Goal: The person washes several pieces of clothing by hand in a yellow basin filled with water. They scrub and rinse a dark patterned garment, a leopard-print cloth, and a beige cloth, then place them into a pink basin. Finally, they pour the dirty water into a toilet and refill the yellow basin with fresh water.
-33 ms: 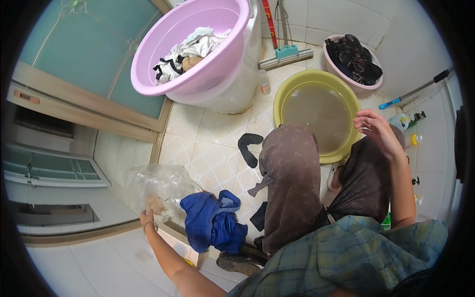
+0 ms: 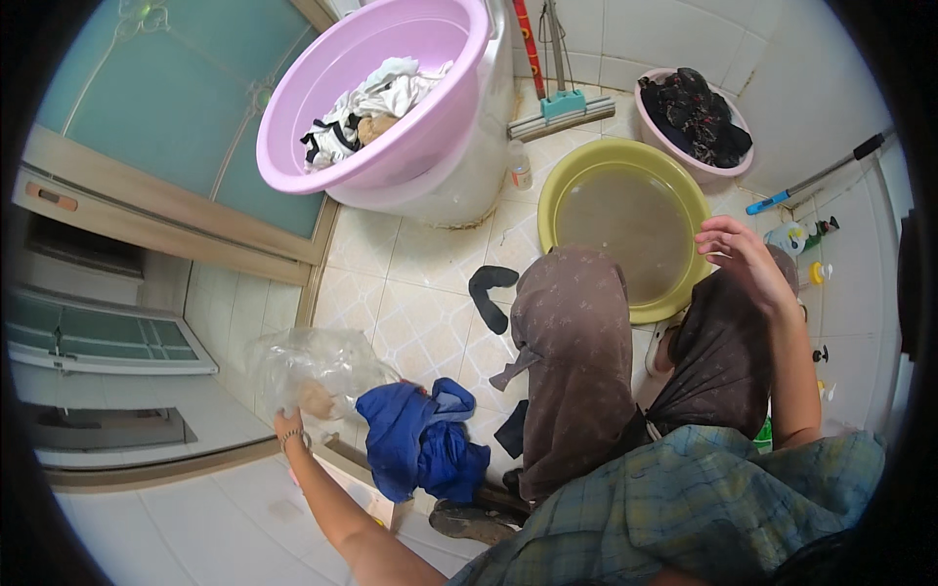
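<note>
Low on the left, my left hand (image 2: 289, 424) is closed at the near edge of a clear plastic bag (image 2: 318, 356), and appears to pinch it. A tan lump (image 2: 316, 398) shows through the bag beside my fingers; its kind is unclear. Next to the bag lies a crumpled blue garment (image 2: 415, 435). My right hand (image 2: 740, 256) hovers over my right knee, fingers apart and holding nothing. It is by the rim of a yellow-green basin (image 2: 548, 210) with cloudy grey water (image 2: 625, 220). A black sock (image 2: 489, 296) lies on the tiles left of my knees.
A large pink tub (image 2: 283, 146) with white and dark clothes stands at the upper left. Beyond the basin are a smaller pink basin (image 2: 745, 168) of black clothes and a sponge mop (image 2: 562, 109). A small jar (image 2: 519, 166) stands on the floor. Several bottles (image 2: 821, 273) line the right wall.
The plastic bag and the tan lump inside it have shifted slightly beside my left hand. My right hand has stayed in place.
</note>
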A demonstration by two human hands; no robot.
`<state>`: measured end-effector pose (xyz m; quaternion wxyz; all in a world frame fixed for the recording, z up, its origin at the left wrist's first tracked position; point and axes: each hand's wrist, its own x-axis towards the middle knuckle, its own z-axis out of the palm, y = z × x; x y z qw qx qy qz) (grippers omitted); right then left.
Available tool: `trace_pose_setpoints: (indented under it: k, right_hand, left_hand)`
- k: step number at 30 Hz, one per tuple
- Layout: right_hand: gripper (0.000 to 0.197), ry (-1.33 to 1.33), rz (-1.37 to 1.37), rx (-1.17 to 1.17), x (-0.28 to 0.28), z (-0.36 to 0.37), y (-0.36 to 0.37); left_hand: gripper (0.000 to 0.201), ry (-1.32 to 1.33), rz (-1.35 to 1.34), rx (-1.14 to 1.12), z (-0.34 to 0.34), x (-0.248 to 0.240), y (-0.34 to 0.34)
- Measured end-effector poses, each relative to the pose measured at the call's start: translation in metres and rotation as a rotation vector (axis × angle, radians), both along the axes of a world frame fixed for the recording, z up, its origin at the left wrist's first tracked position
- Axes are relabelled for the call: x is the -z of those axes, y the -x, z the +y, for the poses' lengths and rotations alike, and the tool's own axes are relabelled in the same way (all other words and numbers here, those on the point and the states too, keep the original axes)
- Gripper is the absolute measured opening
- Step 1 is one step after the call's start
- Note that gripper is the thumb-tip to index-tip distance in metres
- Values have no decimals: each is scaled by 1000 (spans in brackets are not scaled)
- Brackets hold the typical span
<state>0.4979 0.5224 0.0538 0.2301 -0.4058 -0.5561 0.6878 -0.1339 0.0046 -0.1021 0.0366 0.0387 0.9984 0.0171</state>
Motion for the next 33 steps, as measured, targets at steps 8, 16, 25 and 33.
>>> trace_pose_setpoints:
  k: [8, 16, 25, 33]
  right_hand:
    - [27, 2, -14, 26, -4, -12, 14]
    - [26, 26, 3, 4, 3, -18, 15]
    - [34, -22, 115, -73, 0, 7, 51]
    - [69, 53, 373, -76, 4, 49, 180]
  left_hand:
    - [77, -1510, -824, 312, 335, -158, -87]
    - [25, -1901, -831, -116, 439, -141, -43]
    - [28, -2018, -612, -47, 432, -144, -117]
    - [36, -2019, -459, -85, 335, -142, -188]
